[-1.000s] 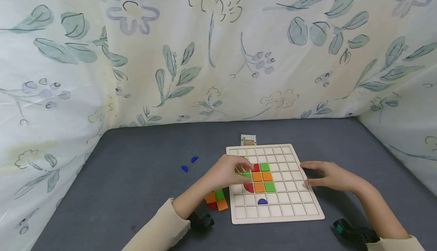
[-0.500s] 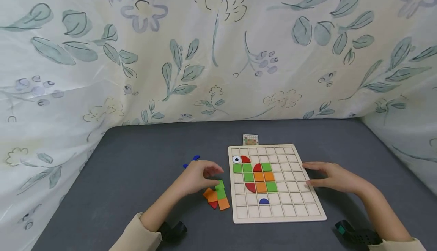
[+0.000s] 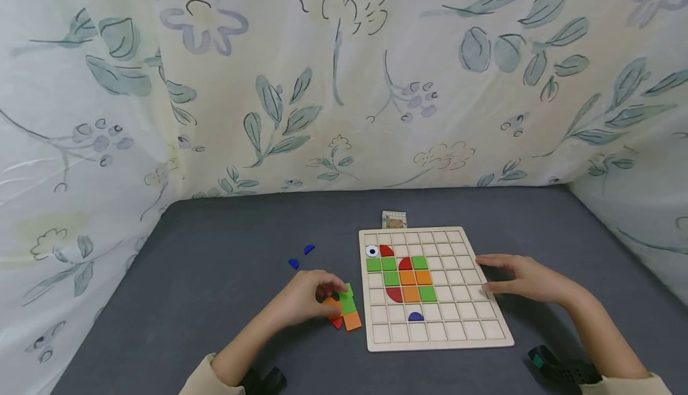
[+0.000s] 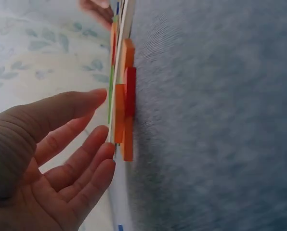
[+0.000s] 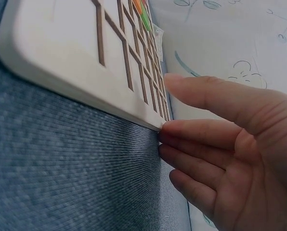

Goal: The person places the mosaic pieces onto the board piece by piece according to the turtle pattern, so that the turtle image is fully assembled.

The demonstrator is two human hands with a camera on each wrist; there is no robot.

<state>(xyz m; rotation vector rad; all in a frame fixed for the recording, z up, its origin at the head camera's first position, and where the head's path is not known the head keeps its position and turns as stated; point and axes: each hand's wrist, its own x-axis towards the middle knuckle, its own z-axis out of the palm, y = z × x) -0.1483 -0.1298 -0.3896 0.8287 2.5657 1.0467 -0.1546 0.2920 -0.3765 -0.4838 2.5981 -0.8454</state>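
My left hand [image 3: 306,297] is just above and beside a small pile of tiles left of the board. Its thumb and fingers are parted around an orange tile [image 4: 119,113], nothing pinched between them. In the pile lie a green tile [image 3: 348,303], another orange tile [image 3: 352,321] and a red piece [image 3: 337,323], partly covered. My right hand [image 3: 529,277] rests at the right edge of the white gridded board [image 3: 462,311], fingers straight against it. On the board sit green, orange and red tiles, a round eye piece [image 3: 372,251] and a blue half-round piece [image 3: 416,317].
Two blue half-round pieces [image 3: 293,263] lie on the grey table [image 3: 215,275] behind the left hand. A small picture card [image 3: 395,220] shows at the board's far edge. A floral cloth [image 3: 344,84] hangs behind the table.
My left hand has moved from over the board leftward, then down to the loose tiles, uncovering the eye piece and upper left tiles. The right hand stays at the board's edge.
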